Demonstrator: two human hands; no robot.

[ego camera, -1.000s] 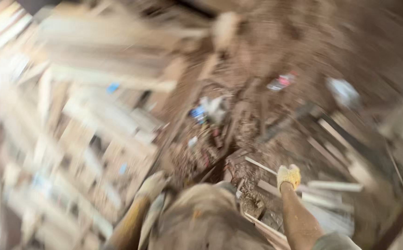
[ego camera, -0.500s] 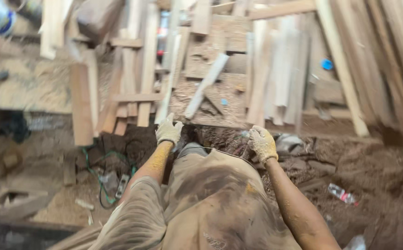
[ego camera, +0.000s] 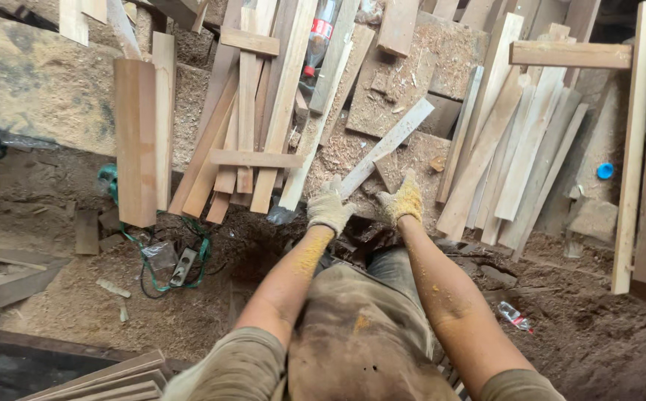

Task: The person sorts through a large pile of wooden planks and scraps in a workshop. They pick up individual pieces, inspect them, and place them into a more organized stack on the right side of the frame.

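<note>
Both gloved hands reach forward to the near end of a pale wooden slat point(ego camera: 384, 146) that lies slantwise on a sawdust-covered board point(ego camera: 404, 82). The left hand point(ego camera: 328, 210) rests its fingers against the slat's lower end, curled loosely; whether they clasp it I cannot tell. The right hand point(ego camera: 401, 201) sits just right of the slat, fingers bent, holding nothing visible. Left of the slat lies a bundle of planks point(ego camera: 245, 126); farther left, a green cable point(ego camera: 152, 256) trails on the dirt.
</note>
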